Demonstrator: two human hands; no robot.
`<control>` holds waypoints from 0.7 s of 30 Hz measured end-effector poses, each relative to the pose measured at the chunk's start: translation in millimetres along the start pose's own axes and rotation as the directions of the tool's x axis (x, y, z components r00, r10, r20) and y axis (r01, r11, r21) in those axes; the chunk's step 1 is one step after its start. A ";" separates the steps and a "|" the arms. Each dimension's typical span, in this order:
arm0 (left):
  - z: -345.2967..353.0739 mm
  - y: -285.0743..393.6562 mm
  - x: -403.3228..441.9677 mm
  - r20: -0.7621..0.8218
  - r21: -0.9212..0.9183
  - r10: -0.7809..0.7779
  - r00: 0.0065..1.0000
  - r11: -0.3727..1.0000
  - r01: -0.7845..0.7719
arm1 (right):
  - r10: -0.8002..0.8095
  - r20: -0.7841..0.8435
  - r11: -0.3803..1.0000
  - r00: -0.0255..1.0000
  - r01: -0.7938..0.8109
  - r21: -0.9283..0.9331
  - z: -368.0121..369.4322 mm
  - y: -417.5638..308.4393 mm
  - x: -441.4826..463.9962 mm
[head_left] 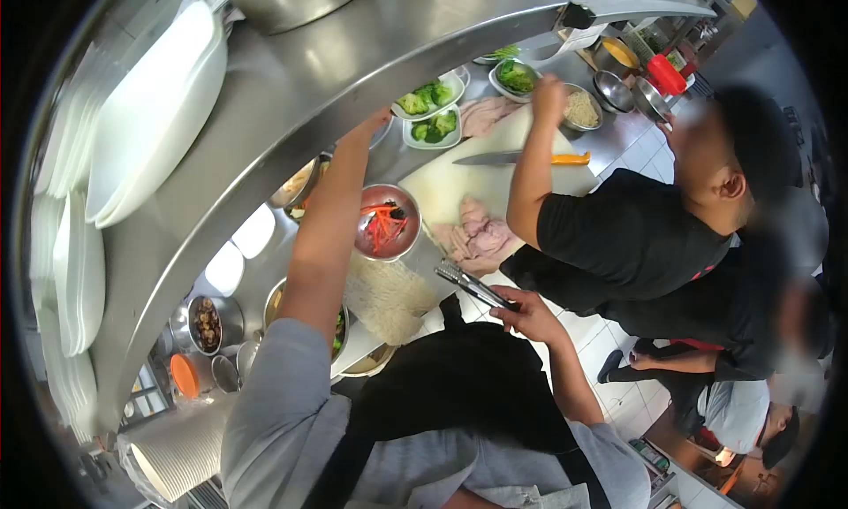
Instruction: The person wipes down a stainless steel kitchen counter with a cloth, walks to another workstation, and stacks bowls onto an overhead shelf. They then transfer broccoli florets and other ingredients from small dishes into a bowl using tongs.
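My right hand (pixel 527 316) is closed around metal tongs (pixel 477 288), which point up and left in front of my apron. My left arm stretches forward under the steel shelf, and my left hand (pixel 377 122) is beside the left rim of a white dish of broccoli (pixel 427 98). The shelf edge hides its fingers, so its grip does not show. A second white dish of broccoli (pixel 433 129) sits just below. Between my arms are a metal bowl with red and dark strips (pixel 386 224) and a pale mat of thin noodles (pixel 386 297).
A co-worker in black (pixel 627 208) reaches over the cutting board (pixel 495 191), where a yellow-handled knife (pixel 521 158) and pale raw meat (pixel 477 235) lie. Overhead, the steel shelf (pixel 265 94) carries white plates (pixel 163 111). Paper cups (pixel 172 452) are stacked at lower left.
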State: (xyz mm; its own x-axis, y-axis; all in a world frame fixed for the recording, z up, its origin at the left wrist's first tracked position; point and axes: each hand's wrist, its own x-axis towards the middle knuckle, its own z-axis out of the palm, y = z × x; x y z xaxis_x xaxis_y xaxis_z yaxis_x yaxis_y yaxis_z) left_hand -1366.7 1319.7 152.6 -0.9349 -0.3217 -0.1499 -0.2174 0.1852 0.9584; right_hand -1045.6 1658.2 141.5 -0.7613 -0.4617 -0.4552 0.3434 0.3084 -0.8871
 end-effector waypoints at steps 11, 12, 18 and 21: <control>164.7 -75.7 70.5 0.096 0.485 -0.089 0.991 0.874 0.031 | 0.128 -0.021 0.987 0.991 -0.126 0.100 -12.5 20.8 -6.6; 169.5 -86.0 78.3 0.220 0.555 0.054 0.974 0.814 -0.170 | 0.123 -0.034 0.987 0.992 -0.119 0.106 -13.9 22.7 -8.6; 190.1 -61.1 84.1 0.061 0.446 -0.111 0.992 0.892 0.072 | 0.177 -0.094 0.971 0.980 -0.158 0.181 -20.7 32.9 -12.1; 199.5 -94.3 138.3 0.062 0.565 -0.117 0.991 0.822 0.062 | 0.207 -0.093 0.960 0.974 -0.183 0.212 -23.9 41.7 -12.8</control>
State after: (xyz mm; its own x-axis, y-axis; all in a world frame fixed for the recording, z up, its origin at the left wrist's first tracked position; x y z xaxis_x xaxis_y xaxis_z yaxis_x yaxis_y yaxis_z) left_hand -1531.5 1443.1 -7.1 -0.9186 -0.2832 -0.2757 -0.3953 0.6574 0.6415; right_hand -1034.8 1696.8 112.2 -0.7217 -0.3087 -0.6196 0.5858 0.2044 -0.7842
